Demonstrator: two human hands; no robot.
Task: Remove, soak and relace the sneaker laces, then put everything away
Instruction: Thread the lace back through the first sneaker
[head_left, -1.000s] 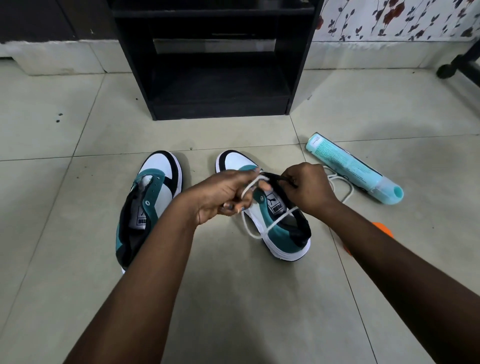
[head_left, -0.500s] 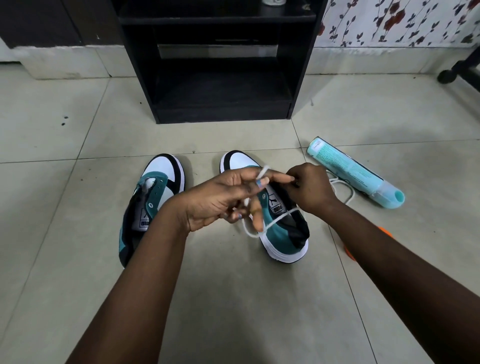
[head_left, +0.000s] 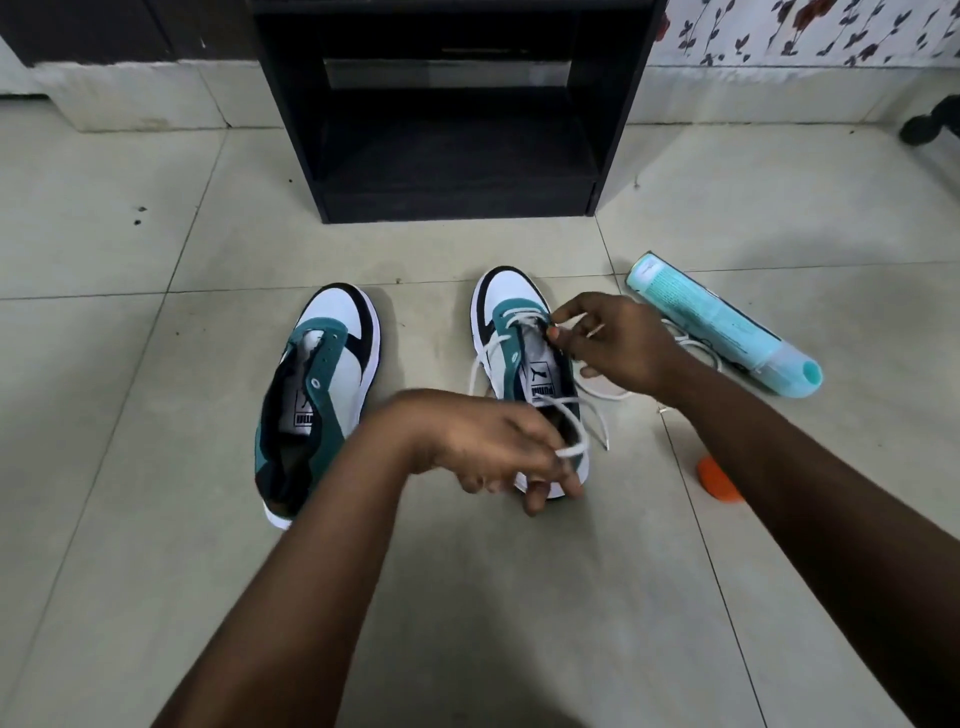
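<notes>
The lace (head_left: 524, 322) is threaded through the front holes of the right sneaker (head_left: 524, 364) on the floor (head_left: 156, 519).

Nearest, one loose part of the lace is pinched by the curled fingers of the left hand (head_left: 488, 447), over the heel of the shoe. A bit farther, another part is pinched by the right hand (head_left: 618, 343) beside the top holes. The lace looks soft, light and floppy, so it is best held close to its stiff tip. The left sneaker (head_left: 317, 395) is seen with no lace. An orange thing (head_left: 717, 480) lies near. Farther off, a blue tube (head_left: 722, 327) and a black shelf (head_left: 452, 104) are seen.
</notes>
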